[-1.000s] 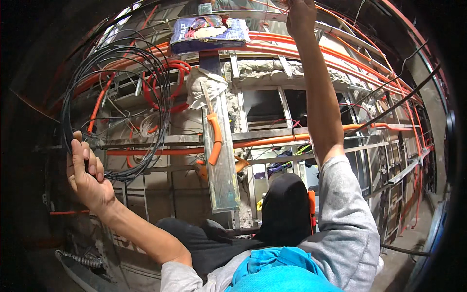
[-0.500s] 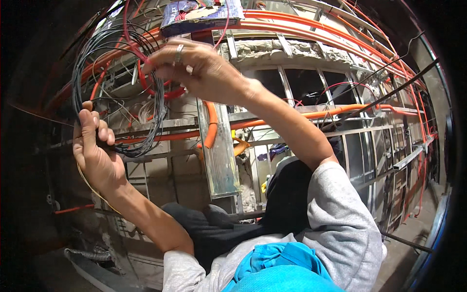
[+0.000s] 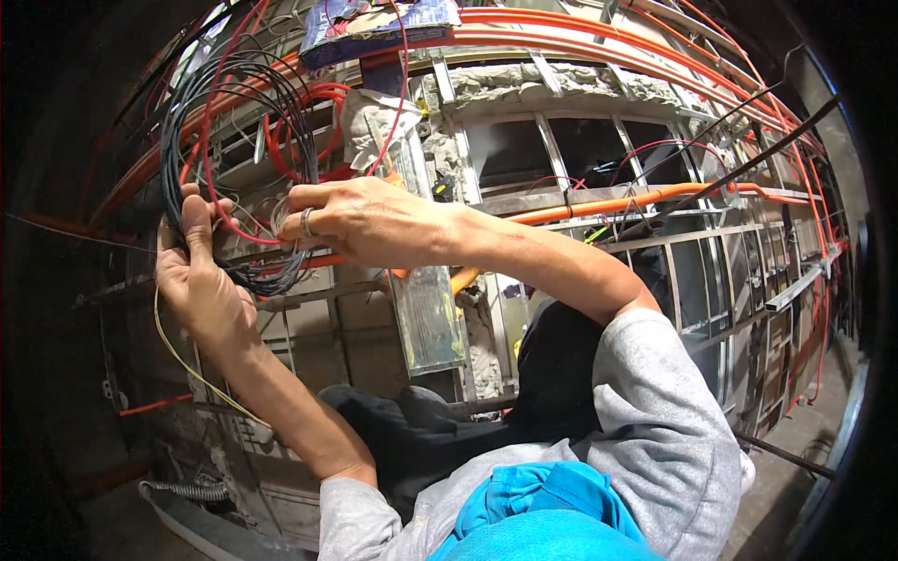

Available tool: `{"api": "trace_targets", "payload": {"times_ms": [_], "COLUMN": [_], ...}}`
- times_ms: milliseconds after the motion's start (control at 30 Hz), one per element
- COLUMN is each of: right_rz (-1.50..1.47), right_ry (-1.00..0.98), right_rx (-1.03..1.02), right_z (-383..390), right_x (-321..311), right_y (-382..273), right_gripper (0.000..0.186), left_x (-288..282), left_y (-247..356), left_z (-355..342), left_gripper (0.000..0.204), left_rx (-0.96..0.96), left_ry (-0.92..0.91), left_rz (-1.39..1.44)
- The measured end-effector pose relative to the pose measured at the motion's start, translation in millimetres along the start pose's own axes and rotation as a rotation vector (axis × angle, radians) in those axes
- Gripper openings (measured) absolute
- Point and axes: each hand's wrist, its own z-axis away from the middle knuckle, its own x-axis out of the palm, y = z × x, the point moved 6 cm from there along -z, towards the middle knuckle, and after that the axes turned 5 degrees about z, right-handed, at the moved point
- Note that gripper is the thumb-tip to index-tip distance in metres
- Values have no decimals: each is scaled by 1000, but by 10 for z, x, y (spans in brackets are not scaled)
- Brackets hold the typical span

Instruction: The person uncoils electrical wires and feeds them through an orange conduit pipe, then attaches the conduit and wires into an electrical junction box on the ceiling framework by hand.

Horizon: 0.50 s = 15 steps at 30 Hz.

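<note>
My left hand (image 3: 208, 285) grips a coil of dark grey wire (image 3: 174, 140) at its lower left side, thumb pointing up. The coil hangs in a large loose loop on the left. Fingertips of my right hand (image 3: 379, 222) are pinched on a red wire (image 3: 251, 238) at the coil's lower right. From there the red wire curves left and rises across the coil to the top edge. A thin yellowish wire (image 3: 173, 346) hangs below my left hand and passes along my forearm.
A torn blue cardboard box (image 3: 374, 37) stands at the top, with a coil of red wire (image 3: 337, 173) below it. Orange conduits (image 3: 608, 203) run across the metal framing. A metal channel (image 3: 430, 323) juts toward me, and a black cable (image 3: 786, 154) slants at the right.
My right hand has moved down from the coil's top to its lower right, drawing the red wire along. My left hand and the coil have shifted slightly right.
</note>
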Motion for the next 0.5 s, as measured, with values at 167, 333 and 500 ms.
{"api": "trace_targets", "payload": {"times_ms": [167,333,500], "right_rz": [23,149,296], "right_ry": [-137,-15,382], "right_rx": [40,-142,171], "right_z": [-8,-8,102], "right_x": [32,-194,-1199], "right_y": [5,-34,1105], "right_gripper": [44,34,13], "left_x": [155,114,-77], "left_y": [-25,-83,-19], "left_z": [42,8,42], "left_gripper": [16,20,14], "left_rx": [-56,-81,-54], "left_ry": [-96,-162,-98], "left_rz": [128,191,185]}}
